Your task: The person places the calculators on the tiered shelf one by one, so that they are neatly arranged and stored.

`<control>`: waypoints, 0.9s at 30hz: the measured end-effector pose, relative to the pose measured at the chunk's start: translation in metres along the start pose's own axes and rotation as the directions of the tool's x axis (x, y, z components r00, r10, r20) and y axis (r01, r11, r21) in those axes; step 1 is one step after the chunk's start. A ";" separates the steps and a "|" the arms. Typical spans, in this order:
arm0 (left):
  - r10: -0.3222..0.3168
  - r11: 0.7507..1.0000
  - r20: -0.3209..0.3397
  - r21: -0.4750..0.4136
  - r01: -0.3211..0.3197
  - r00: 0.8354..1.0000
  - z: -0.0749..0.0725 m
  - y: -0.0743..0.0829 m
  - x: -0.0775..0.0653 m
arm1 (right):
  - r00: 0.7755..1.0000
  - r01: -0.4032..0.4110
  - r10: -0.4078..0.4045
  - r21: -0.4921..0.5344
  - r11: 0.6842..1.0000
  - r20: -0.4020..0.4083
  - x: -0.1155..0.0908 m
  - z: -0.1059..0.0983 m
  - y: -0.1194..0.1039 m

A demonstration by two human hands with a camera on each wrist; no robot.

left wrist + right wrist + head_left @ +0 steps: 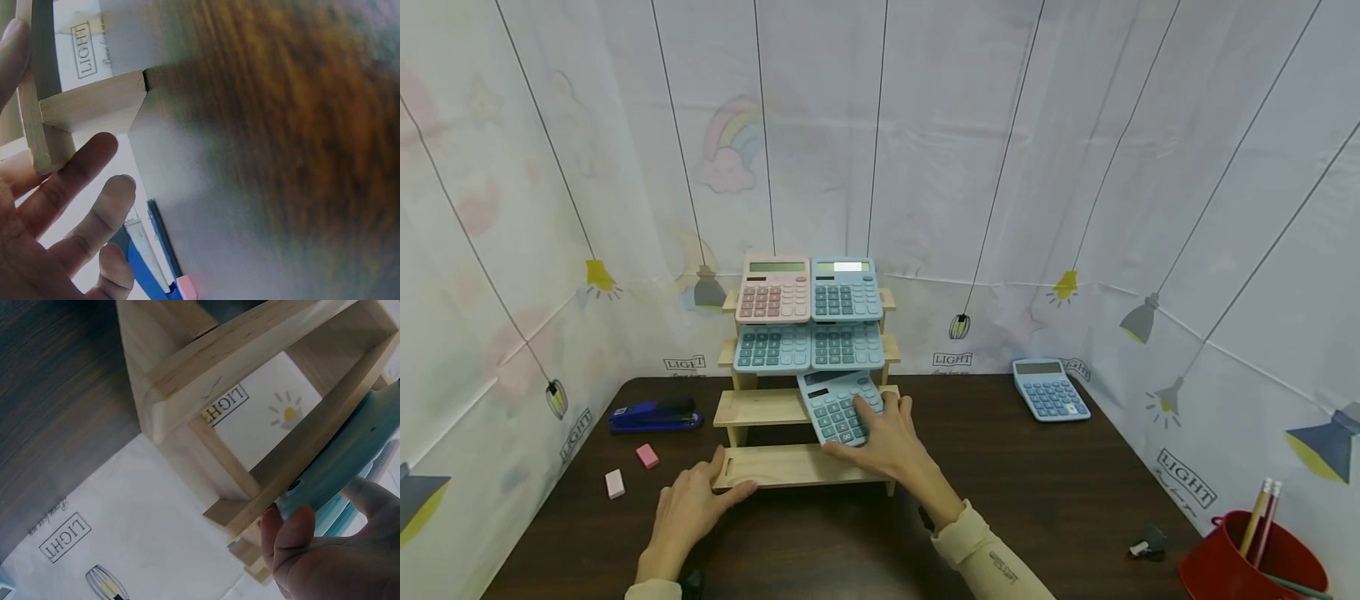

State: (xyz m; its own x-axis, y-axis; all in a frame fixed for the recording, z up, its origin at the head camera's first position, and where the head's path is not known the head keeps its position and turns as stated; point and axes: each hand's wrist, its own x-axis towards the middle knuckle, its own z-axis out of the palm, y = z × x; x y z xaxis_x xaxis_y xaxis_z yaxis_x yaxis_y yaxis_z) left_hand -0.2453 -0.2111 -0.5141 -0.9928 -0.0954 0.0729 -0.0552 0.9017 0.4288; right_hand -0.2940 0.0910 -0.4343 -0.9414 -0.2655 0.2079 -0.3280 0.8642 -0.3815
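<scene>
A stepped wooden rack point(775, 467) stands on the dark table. My left hand point(688, 512) grips the left front corner of its lowest step, thumb at the front edge; the other fingers point(94, 215) are spread beside the rack in the left wrist view. My right hand point(891, 442) holds a blue calculator point(835, 408), turned askew over the right part of the second step from the bottom. In the right wrist view, the fingers point(294, 534) are at that calculator's edge. A pink calculator point(773, 292) and a blue one point(846, 292) fill the top step, with two blue calculators point(772, 348) below.
To the right lies another blue calculator point(1051, 390). A blue stapler point(655, 415), a pink eraser point(647, 456) and a white eraser point(615, 483) lie left of the rack. A red cup point(1240, 575) with pencils stands at the front right, near a small dark clip-like object point(1147, 546).
</scene>
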 end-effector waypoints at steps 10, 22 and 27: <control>-0.014 1.000 0.016 -0.006 0.014 1.000 -0.001 0.001 0.000 | 0.998 0.066 -0.066 -0.003 0.998 0.016 0.009 0.012 -0.018; -0.020 1.000 0.032 -0.009 0.020 0.999 0.002 0.000 0.002 | 0.987 0.157 -0.159 -0.061 0.986 -0.018 0.022 0.031 -0.043; -0.005 1.000 0.020 0.000 0.005 1.000 0.001 -0.002 0.002 | 0.981 0.176 -0.183 -0.101 0.979 -0.059 0.027 0.038 -0.055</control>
State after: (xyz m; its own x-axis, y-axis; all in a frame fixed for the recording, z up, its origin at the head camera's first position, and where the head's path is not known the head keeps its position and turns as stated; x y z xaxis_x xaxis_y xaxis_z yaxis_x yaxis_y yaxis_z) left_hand -0.2470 -0.2122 -0.5159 -0.9944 -0.0919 0.0529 -0.0604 0.9010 0.4296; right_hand -0.3044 0.0203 -0.4425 -0.8594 -0.3931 0.3270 -0.4791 0.8426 -0.2459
